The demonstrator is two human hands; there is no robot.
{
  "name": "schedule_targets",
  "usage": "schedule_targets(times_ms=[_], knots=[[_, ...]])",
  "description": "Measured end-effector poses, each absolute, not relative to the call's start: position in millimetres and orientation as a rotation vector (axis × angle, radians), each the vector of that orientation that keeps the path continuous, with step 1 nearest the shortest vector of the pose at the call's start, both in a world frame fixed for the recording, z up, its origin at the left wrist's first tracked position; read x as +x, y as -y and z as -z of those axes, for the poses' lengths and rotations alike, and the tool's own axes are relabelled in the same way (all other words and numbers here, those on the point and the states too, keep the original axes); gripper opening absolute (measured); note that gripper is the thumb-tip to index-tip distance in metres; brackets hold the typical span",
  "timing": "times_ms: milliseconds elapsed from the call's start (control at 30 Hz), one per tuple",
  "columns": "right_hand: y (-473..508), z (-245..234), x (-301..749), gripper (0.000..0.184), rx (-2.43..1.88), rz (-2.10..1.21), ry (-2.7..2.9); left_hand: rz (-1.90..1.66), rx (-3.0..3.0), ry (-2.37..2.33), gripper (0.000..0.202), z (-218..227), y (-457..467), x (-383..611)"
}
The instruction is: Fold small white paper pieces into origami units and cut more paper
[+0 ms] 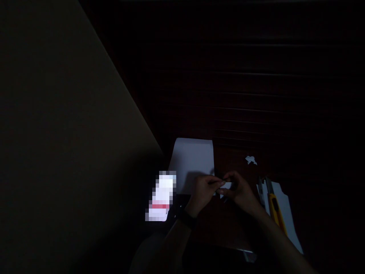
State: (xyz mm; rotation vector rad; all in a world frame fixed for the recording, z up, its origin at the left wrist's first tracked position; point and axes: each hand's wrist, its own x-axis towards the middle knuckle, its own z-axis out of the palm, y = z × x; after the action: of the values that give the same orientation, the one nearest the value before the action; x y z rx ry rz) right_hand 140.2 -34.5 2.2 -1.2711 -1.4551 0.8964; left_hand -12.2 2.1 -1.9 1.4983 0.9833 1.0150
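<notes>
Both my hands meet over the dark table, just off the right edge of a large white sheet of paper (194, 158). A small piece of white paper (226, 185) is between them. My left hand (203, 190), with a dark band at the wrist, is closed in a pinch at the piece's left end. From the other side, my right hand (238, 190) grips the same piece between thumb and fingers. Dim light hides the exact shape of the piece and its folds.
Right of my hands a yellow utility knife (276, 211) lies on white paper (288, 213), beside a dark, slim tool. A small folded or crumpled scrap of paper (251, 160) sits farther back. A lit, blurred screen (162, 196) glows at left. Dark slatted panelling (256, 95) rises behind.
</notes>
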Motion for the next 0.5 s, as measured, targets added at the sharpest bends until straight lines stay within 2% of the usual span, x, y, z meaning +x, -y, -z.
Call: schedule_targets(times_ms=[367,500], knots=[[36.3,-5.4,146.3,0.035,-1.263,-1.018,1.536,-0.876,1.497,-0.901,0.018,-3.4,-2.3,-15.6],[35.5,-10.3,146.1,0.052,-1.247,-0.888,1.488,-1.032,1.363,-1.019,0.021,-1.2,-5.5,-16.3]])
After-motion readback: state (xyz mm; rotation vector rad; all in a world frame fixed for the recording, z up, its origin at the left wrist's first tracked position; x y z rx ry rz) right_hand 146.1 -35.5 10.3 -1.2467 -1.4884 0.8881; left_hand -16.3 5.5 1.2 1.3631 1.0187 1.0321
